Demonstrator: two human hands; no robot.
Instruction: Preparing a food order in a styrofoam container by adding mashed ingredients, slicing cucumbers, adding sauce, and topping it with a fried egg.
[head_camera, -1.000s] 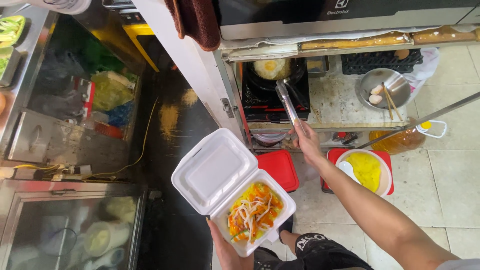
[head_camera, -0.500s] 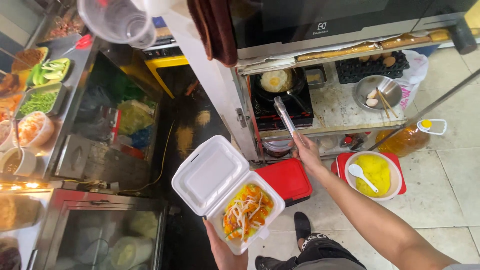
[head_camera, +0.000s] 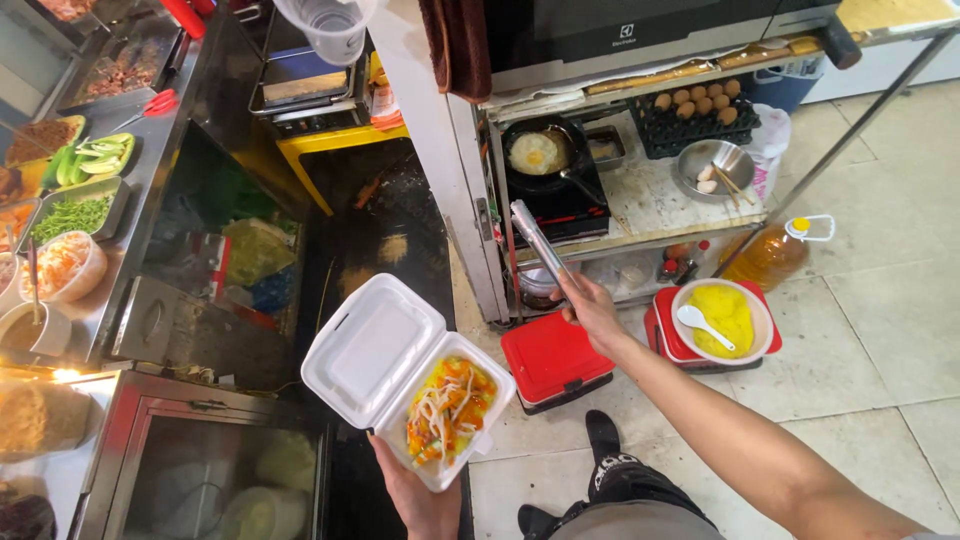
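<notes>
Here the right hand (head_camera: 592, 308) aims metal tongs (head_camera: 540, 243) up-left.

We see matt white foam in the open box (head_camera: 375, 360), shiny bare metal on the tongs (head_camera: 540, 245), glossy red plastic on the cooler lid (head_camera: 555, 355), a dull black pan (head_camera: 545, 155), worn mottled stone on the shelf (head_camera: 650, 200), and pale smooth floor tiles (head_camera: 880, 330)

— Which packages do you see?
— A white foam clamshell box (head_camera: 400, 375) is open in the left hand (head_camera: 420, 500). A black egg tray (head_camera: 700, 125) stands on the shelf, and a yellow oil bottle (head_camera: 770, 255) stands on the floor beside it.
</notes>
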